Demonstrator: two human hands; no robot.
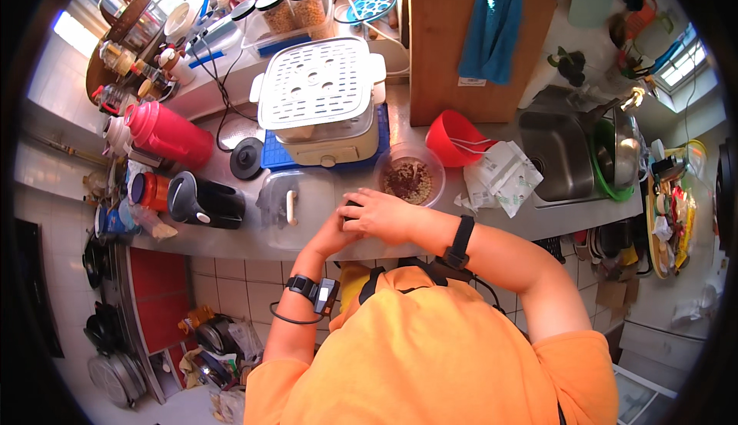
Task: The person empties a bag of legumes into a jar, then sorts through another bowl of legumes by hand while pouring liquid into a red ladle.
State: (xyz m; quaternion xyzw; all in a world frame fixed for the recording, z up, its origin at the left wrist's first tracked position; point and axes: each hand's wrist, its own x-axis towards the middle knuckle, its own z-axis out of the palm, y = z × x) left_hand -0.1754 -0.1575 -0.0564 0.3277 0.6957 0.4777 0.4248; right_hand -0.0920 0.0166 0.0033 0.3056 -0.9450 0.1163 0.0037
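My left hand [331,232] and my right hand [383,214] meet over the front of the steel counter, closed around a small dark object [350,204]. Fingers hide most of it, so its kind is unclear. Just beyond my right hand stands a clear plastic bowl [440,180] holding dark reddish and pale grains or beans [410,181]. Left of my hands lies a transparent lid [314,185] with a cream handle [291,207]. Behind these, a cream electric steamer [328,151] sits on a blue mat [271,151], a white perforated tray [314,82] on top.
Right of the bowl are a red plastic bowl [452,136], a white plastic package [501,177] and the sink [556,159]. To the left stand a black pitcher-like container [204,200], a black round lid [247,158] and a red thermos [170,133]. A wooden board [435,50] leans behind.
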